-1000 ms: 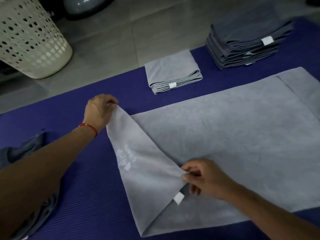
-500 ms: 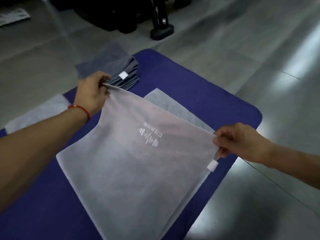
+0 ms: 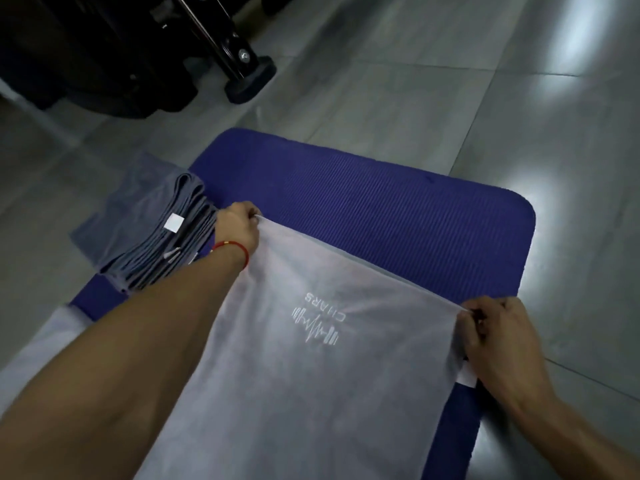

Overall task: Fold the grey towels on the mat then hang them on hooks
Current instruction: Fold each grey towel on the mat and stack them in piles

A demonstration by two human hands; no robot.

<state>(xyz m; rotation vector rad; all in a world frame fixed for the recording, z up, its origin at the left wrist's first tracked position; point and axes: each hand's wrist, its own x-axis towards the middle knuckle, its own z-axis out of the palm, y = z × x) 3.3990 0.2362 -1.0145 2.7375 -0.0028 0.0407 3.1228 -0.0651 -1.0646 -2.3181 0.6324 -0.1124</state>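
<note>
A light grey towel with a white logo lies stretched over the blue mat. My left hand, with a red thread at the wrist, pinches the towel's far left corner. The far right corner, near a white label, is pinched by my right hand. The edge between the two hands is pulled taut low over the mat. A stack of folded dark grey towels sits at the mat's left side, just beside my left hand.
Grey floor tiles surround the mat. A black stand foot and dark equipment stand on the floor at the far left. Part of another light cloth shows at the left edge under my forearm.
Both hands carried the towel's end across to the mat's far part and lowered it. The view swung right, away from the basket, and the dark stack now lies by my left hand.
</note>
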